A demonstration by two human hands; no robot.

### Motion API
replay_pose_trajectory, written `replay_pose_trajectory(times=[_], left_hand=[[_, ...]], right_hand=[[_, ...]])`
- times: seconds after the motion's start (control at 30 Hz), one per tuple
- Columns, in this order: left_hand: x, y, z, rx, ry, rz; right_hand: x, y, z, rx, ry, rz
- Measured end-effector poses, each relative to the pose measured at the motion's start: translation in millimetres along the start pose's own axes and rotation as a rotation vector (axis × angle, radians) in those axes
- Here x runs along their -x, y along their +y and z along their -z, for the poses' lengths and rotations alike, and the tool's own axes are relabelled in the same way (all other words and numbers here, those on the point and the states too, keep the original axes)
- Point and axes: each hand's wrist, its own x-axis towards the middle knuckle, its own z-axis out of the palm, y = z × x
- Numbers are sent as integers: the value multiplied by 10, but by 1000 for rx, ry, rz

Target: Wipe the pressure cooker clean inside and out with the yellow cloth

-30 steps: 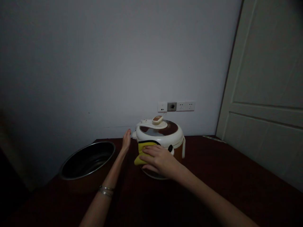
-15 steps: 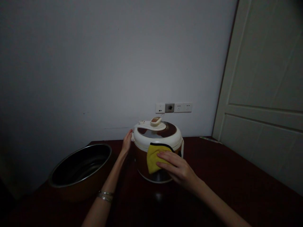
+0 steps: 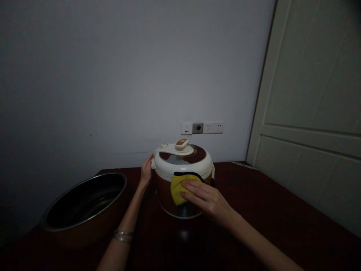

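Observation:
An electric pressure cooker with a cream rim, a brown body and a knob on its lid stands upright on the table. At its left side, my left hand is closed on the side handle, with part of the fingers hidden behind it. My right hand presses a yellow cloth with a black edge flat against the cooker's front. The fingers lie together over the cloth, which covers part of the front panel.
A large oval pot with a dark inside stands at the left, beside my left forearm. Behind the cooker, sockets are set in the wall. A panelled door is at the right of the dark red table.
The view has turned slightly right, so everything sits further left in the picture. Both hands keep nearly the same places on the cooker, the cloth still against its front.

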Motion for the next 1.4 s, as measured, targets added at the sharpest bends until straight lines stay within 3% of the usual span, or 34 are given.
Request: replay_pose_trajectory(times=[0.2, 0.3, 0.4, 0.47, 0.53, 0.6, 0.67, 0.8, 0.9, 1.0, 1.2, 1.4], left_hand=[[29, 20, -13, -11, 9, 4], [34, 10, -21, -1, 21, 6], [40, 3, -43, 35, 41, 15], [48, 6, -58, 54, 49, 16], [55, 11, -66, 62, 52, 18], [57, 13, -67, 63, 54, 23], [53, 10, -65, 62, 58, 26], [36, -6, -59, 80, 52, 33], [24, -15, -53, 73, 46, 25], [16, -21, -47, 61, 43, 19], [17, -35, -56, 72, 70, 17], [12, -41, -70, 65, 98, 7]], right_hand=[[74, 39, 65, -356, 49, -147], [34, 68, 140, -481, 207, -330], [-2, 141, 344, -428, 322, -413], [-11, 190, 494, -352, 209, -349], [-6, 212, 579, -266, -16, -272], [-3, 192, 550, -178, -201, -210], [-27, 141, 407, -101, -270, -135], [-174, 47, 3, 22, -201, 20], [-234, 50, -136, 64, -103, 61], [-109, 112, -70, 0, -54, 57], [318, 260, 130, -138, -18, -85], [224, 276, 138, -107, -52, -29]])
